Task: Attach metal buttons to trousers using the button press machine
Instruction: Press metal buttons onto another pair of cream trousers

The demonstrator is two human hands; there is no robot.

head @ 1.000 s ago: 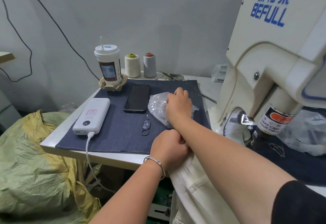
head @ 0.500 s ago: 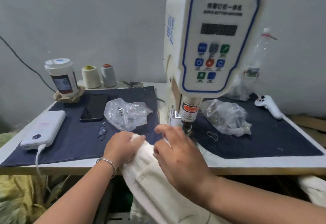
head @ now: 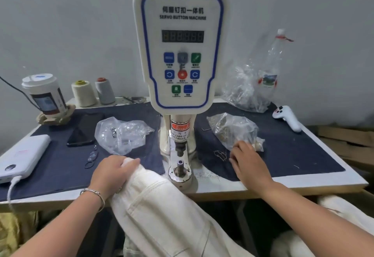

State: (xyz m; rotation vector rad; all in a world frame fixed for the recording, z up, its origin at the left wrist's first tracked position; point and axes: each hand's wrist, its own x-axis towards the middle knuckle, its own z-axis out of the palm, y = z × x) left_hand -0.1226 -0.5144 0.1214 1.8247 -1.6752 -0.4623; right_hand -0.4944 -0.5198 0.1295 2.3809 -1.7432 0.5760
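Observation:
The white servo button press machine stands at the middle of the table, its lower die bare under the punch. Cream trousers hang over the table's front edge just left of the die. My left hand, with a bracelet on the wrist, grips their bunched top edge. My right hand lies on the dark mat right of the machine, fingertips at the lower edge of a clear bag of brass-coloured parts. Another clear bag with silver parts sits left of the machine.
On the left lie a phone, a white power bank on a cable, a key ring, a lidded cup and two thread spools. A white controller, a plastic bottle and a bigger bag stand back right.
My right hand left the silver-parts bag on the left, crossed over the trousers and now reaches the brass-parts bag on the right. The view swung right. My left hand kept its hold.

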